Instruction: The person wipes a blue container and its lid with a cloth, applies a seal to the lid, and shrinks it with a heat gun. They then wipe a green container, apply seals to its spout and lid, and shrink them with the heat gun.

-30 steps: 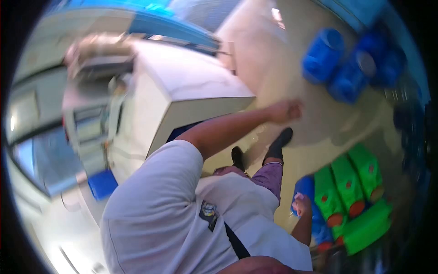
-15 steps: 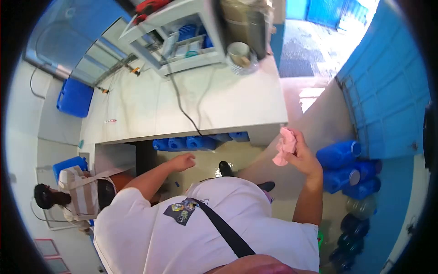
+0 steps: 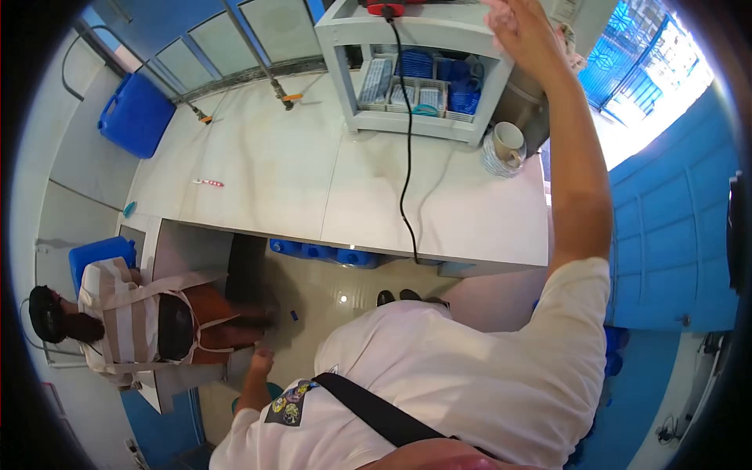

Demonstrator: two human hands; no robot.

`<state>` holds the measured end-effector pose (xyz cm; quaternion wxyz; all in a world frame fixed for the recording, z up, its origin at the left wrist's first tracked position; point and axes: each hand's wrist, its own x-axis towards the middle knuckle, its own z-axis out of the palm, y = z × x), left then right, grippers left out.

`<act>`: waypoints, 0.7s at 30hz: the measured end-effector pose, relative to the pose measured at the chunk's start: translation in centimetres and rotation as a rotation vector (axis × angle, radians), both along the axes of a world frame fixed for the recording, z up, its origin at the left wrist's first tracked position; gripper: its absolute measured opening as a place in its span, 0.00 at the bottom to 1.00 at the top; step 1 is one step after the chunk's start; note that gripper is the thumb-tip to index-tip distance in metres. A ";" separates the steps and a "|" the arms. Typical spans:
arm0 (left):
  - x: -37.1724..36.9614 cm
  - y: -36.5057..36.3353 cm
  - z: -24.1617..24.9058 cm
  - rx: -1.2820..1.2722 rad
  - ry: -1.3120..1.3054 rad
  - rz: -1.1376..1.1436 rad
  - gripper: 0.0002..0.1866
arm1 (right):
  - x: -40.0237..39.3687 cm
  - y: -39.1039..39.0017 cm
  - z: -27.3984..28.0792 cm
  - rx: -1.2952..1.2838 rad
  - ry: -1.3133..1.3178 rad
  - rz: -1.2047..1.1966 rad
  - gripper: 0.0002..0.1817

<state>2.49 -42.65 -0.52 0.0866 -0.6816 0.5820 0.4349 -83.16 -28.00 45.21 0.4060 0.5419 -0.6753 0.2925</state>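
My right hand [image 3: 521, 33] is raised at the top, closed on a pink cloth [image 3: 501, 14], beside the upper shelf of a small white rack [image 3: 338, 78]. The cloth is partly cut off by the frame's edge. Low at my side, my left hand [image 3: 263, 360] has its fingers curled in, and no object shows in it. A red device [image 3: 385, 8] with a black cable [image 3: 407, 149] sits on top of the rack. Right of the rack, a cup [image 3: 508, 138] stands on stacked saucers [image 3: 495, 162].
A long white counter [image 3: 274, 172] carries a toothbrush-like item [image 3: 208, 182], taps and a blue jug [image 3: 137, 116]. Another person [image 3: 117, 313] with a striped top is at the left. Blue containers [image 3: 352, 256] stand under the counter. A blue door [image 3: 666, 235] is at the right.
My right hand has moved up with the pink cloth, from the counter's corner to the rack's top. My left hand has dropped back towards my side. The view has shifted left.
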 end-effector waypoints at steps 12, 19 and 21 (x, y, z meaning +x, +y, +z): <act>-1.5 11.8 -5.7 0.150 0.090 0.025 0.26 | -6.3 -6.8 -0.9 0.662 -0.405 -0.272 0.37; -2.9 14.5 -3.2 0.041 -0.043 -0.054 0.37 | -9.1 -5.9 -1.6 0.261 0.157 -0.086 0.29; -6.5 11.8 -1.0 -0.119 0.016 -0.022 0.36 | 0.9 -6.1 -0.3 0.008 -0.461 0.194 0.26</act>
